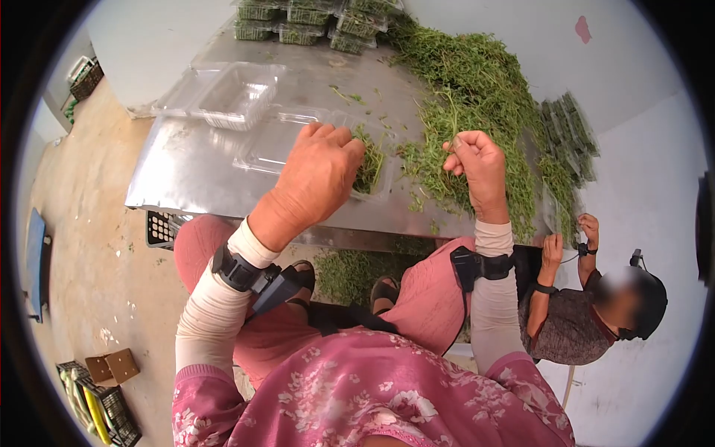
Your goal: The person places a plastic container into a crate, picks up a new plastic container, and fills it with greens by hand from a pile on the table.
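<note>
While your right hand (484, 167) pinched one green sprig (453, 123), your left hand (319, 173), curled, contents hidden, stood at the clear box (388, 179) on the table (175, 179); a light grip likely suited the sprig.

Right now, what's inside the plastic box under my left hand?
Green sprigs show in the box; your left hand covers part of it, so anything beneath the hand is hidden.
</note>
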The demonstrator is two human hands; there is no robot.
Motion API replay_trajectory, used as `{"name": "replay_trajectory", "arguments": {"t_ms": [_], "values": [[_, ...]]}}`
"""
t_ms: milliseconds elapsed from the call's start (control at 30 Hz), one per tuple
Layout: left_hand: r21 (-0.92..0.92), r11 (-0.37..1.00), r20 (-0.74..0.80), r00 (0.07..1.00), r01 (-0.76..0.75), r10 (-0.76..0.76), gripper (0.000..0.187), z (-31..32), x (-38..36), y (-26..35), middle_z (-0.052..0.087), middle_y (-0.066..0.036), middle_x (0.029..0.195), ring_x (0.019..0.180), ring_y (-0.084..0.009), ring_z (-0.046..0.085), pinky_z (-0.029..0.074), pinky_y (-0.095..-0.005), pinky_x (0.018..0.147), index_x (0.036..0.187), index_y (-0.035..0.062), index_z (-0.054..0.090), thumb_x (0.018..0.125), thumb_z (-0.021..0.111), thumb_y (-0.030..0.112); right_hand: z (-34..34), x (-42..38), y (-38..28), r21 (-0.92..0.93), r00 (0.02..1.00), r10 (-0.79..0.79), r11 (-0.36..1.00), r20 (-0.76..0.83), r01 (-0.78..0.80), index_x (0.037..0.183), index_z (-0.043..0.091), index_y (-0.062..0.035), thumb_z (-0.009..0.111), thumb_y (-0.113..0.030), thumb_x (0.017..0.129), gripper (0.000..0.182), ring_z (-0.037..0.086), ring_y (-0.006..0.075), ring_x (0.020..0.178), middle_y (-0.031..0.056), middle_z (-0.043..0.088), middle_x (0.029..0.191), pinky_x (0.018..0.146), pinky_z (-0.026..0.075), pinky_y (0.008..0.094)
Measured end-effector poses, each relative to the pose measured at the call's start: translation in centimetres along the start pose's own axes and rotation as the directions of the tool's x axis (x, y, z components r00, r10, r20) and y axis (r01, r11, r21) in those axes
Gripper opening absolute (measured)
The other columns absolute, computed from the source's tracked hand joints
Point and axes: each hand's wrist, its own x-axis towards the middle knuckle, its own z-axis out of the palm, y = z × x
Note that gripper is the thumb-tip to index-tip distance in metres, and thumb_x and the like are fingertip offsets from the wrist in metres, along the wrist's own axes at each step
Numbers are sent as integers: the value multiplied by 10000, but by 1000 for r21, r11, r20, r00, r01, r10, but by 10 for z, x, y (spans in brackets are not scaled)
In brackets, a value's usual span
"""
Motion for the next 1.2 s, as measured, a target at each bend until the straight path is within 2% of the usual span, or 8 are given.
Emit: {"name": "replay_trajectory", "arguments": {"t_ms": [267, 367, 467, 567, 667, 800, 1000, 1200], "values": [[-474, 869, 145, 986, 140, -80, 206, -4, 1, 6, 674, -167, 889, 812, -361, 664, 509, -426, 683, 1108, 0, 646, 921, 623, 83, 39, -5, -24, 168, 992, -106, 981, 71, 92, 1022, 601, 15, 597, -86, 984, 108, 657, 92, 690, 101, 717, 943, 594, 499, 208], [-544, 780, 301, 940, 309, -162, 272, -6, 3, 9, 693, -152, 976, 860, -269, 696, 538, -366, 722, 1195, -17, 626, 983, 592, 149, 59, -8, -33, 206, 986, -136, 972, 97, 114, 1019, 603, 13, 602, -74, 978, 96, 653, 90, 686, 92, 715, 934, 595, 500, 210], [-817, 255, 469, 853, 517, -227, 351, -8, 6, 12, 675, -118, 1064, 945, -192, 681, 563, -316, 762, 1241, -41, 590, 1036, 542, 239, 74, -9, -36, 153, 978, -166, 977, 129, 146, 998, 612, 5, 610, -53, 966, 66, 640, 78, 678, 74, 705, 899, 574, 486, 211], [-862, 25, 484, 838, 506, -254, 425, -9, 7, 9, 641, -95, 1152, 1028, -180, 655, 564, -280, 816, 1284, -45, 560, 1057, 505, 310, 85, -10, -33, -30, 970, -180, 982, 163, 187, 949, 624, -10, 639, -16, 926, 28, 605, 76, 637, 53, 676, 825, 530, 457, 242], [-883, -51, 460, 840, 466, -288, 387, -6, 6, 3, 646, -68, 1127, 1029, -156, 643, 553, -270, 830, 1264, -10, 587, 1056, 511, 307, 98, -10, -29, -249, 908, -384, 874, 170, 416, 931, 624, -16, 667, -5, 887, 63, 609, 134, 617, 73, 661, 798, 540, 470, 285], [-874, -51, 469, 813, 483, -345, 322, 1, 5, -3, 649, -40, 1079, 963, -120, 637, 547, -258, 821, 1220, 7, 608, 1060, 504, 267, 103, -8, -34, -333, 823, -510, 753, 250, 568, 916, 624, -18, 675, 12, 854, 85, 644, 275, 700, 123, 629, 865, 613, 518, 365], [-861, -59, 468, 744, 504, -476, 265, 4, 8, -3, 665, -29, 1029, 891, -104, 644, 545, -254, 764, 1201, 10, 618, 1052, 514, 202, 104, -6, -27, -278, 725, -627, 670, 286, 688, 955, 641, -18, 654, 27, 863, 103, 657, 284, 784, 122, 627, 932, 670, 531, 374], [-878, -58, 427, 724, 474, -541, 245, 3, 10, 0, 694, -77, 1036, 829, -132, 680, 538, -254, 727, 1197, 1, 612, 1039, 527, 168, 83, -4, -27, -227, 802, -565, 770, 191, 596, 981, 648, -14, 664, 18, 870, 116, 635, 202, 693, 107, 642, 847, 608, 504, 303]]}}
